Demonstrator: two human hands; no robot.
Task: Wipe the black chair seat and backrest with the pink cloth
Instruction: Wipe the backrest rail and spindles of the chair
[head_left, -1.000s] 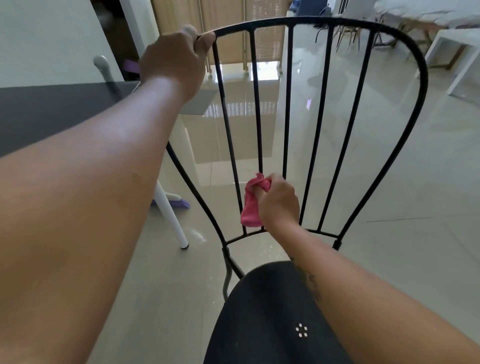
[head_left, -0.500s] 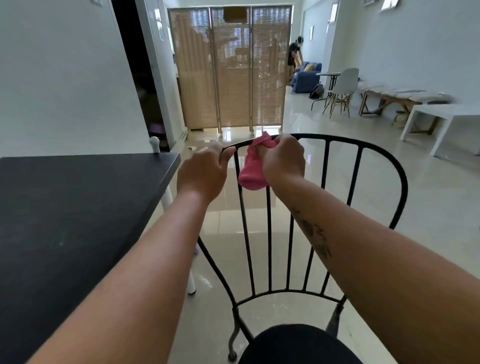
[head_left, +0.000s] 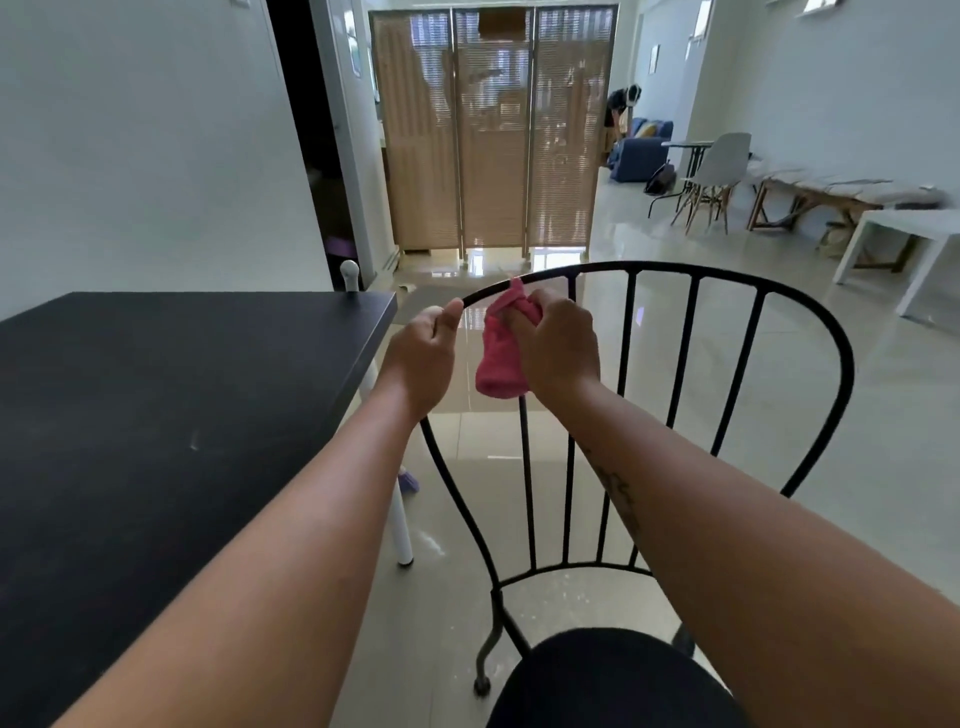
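— Hands, item one?
— Left hand (head_left: 421, 358) clasped the backrest's top rail (head_left: 665, 266). Right hand (head_left: 558, 348) bunched the pink cloth (head_left: 498, 364) against that rail, just beside the left.
— Seat?
— Black seat (head_left: 613, 680), low, neither hand on it.
— Hazard?
— The cloth's loose tail could snag a spindle (head_left: 526, 467), I judged, or a hard push could tip the chair toward the table (head_left: 156, 415).

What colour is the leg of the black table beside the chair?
White. The table leg shows best in the head view, below the dark tabletop.
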